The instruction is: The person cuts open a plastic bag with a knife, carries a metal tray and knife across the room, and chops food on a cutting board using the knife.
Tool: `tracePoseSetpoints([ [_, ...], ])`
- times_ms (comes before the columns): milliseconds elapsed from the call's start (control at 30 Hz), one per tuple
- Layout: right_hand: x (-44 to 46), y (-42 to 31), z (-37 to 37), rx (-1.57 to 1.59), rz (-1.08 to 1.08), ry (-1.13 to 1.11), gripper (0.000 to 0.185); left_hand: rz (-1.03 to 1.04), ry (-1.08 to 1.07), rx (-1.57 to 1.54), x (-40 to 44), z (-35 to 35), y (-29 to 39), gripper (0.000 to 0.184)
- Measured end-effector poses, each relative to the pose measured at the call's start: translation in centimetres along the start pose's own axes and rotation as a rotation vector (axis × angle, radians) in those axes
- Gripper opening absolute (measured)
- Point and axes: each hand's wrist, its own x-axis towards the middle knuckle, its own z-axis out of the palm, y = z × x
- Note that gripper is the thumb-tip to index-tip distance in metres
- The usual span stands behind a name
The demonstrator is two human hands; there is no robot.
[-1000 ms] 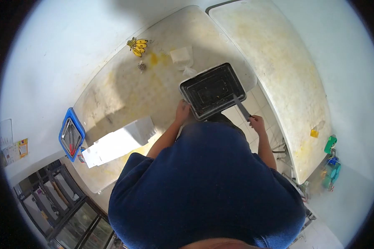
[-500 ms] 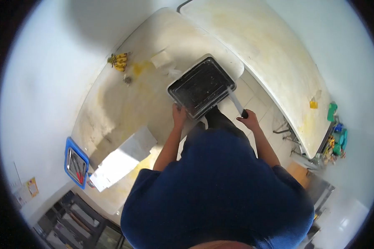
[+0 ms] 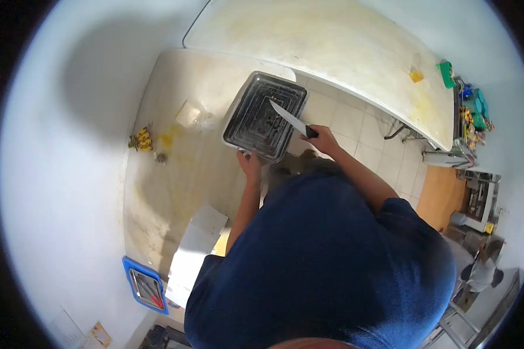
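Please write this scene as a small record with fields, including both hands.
left hand: at the near edge of the black tray
right hand: grips the knife by its black handle
knife blade: extends over the tray, pointing away from the right hand
on the table: bananas by the wall side
blue tray: metal tray inside, with red-handled items
second table: beyond the first, yellowish stains on top
floor: light tiles

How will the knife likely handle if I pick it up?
The knife should stay stiff: its long blade looks straight, with no visible bend. The black handle, gripped in the right hand, looks thicker than the blade, so the weight may sit toward it. The broad, flat blade probably won't roll if laid down.
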Motion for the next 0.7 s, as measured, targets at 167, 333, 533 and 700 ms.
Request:
tracePoseSetpoints([
  [167,-0.9,2.1,-1.6,0.226,0.149,0.01,0.028,0.009,-0.188,0.061,-0.5,4.8,2.3,0.035],
  [333,-2.7,5.7,-3.5,0.404,0.238,0.062,0.032,-0.02,-0.258,0.111,-3.6,10.5,4.8,0.031],
  [533,-6.6,9.8,-7.8,0.208,0.255,0.139,0.038,0.283,-0.401,0.232,-6.3,15.8,-0.2,0.031],
  [700,-10.8,12.7,-10.9,0.142,0.415,0.225,0.043,0.158,-0.483,0.154,-10.9,19.9,-2.7,0.032],
])
